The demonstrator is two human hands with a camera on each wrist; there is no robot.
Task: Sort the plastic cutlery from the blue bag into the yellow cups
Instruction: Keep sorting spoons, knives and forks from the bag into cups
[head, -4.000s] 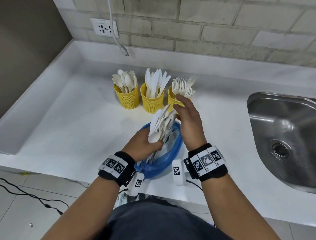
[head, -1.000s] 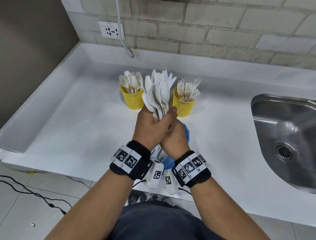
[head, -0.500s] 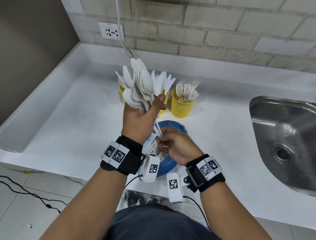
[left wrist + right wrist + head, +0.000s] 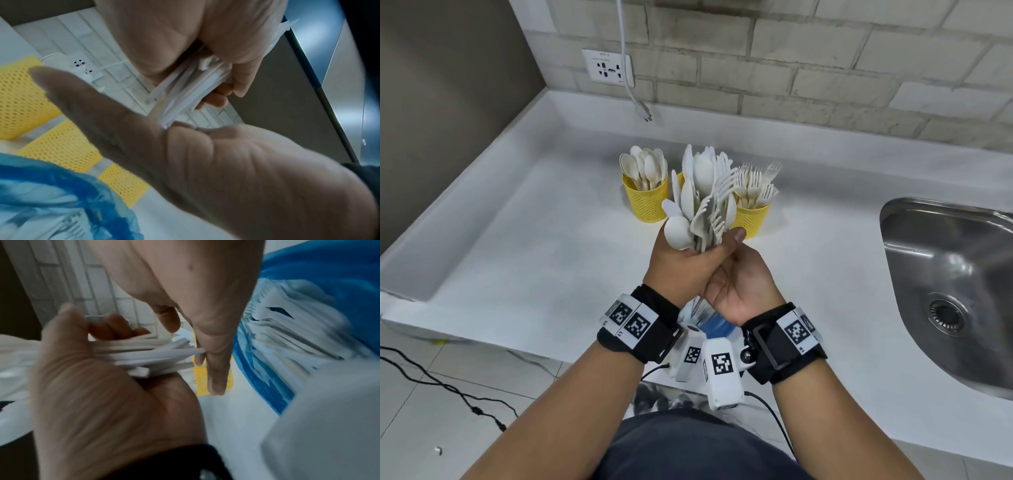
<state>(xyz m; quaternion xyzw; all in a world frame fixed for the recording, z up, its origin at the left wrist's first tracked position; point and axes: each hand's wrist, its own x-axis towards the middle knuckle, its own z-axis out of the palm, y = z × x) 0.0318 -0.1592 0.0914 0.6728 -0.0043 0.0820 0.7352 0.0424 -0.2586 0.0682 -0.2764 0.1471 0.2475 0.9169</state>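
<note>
While the bundle of thin white plastic cutlery [image 4: 702,202] fans out above the table [image 4: 534,246], spoon bowls and fork tines upward, I see my left hand [image 4: 681,267] gripping its flat handles with fingers [image 4: 218,99] curled round them. My right hand [image 4: 743,284] sits against the handle ends from below, its fingers [image 4: 213,369] fairly straight, holding nothing I can make out. Behind stand the perforated yellow cups [image 4: 649,200], filled with spoons and forks, and the crinkled blue bag [image 4: 320,293] lies under my wrists, beside the steel sink [image 4: 945,274].
</note>
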